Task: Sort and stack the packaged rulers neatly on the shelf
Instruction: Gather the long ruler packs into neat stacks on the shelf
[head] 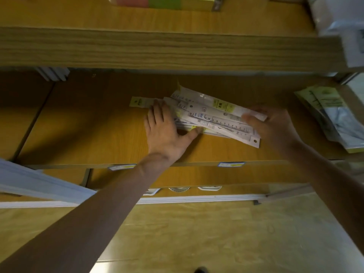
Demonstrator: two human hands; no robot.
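Rulers (212, 117), packaged and fanned askew, lie mid-shelf (88, 131). Left hand (163, 131) presses flat-fingered at nine o'clock; right hand (269, 125) pinches their three o'clock ends. Squaring is underway; next, probably push edges flush.

Upper board (157, 48), wood-grain front edge, spans the frame above the working level. On top of it, far edge: a row of blocks (163, 1) in pink, green and yellow-green — contents unreadable. Far right: white plastic-wrapped goods (338, 18), overhanging the upper board's right end. Right side, one level down: a stack of flat packets (332, 115) with pale green header cards, lying fanned. Far left, under the upper board: several thin white items (53, 74), standing on edge. Near left: a white slanted panel (39, 184), blurred. Two price labels (231, 164) sit on a front edge — text illegible. Floor (197, 233) is tan.
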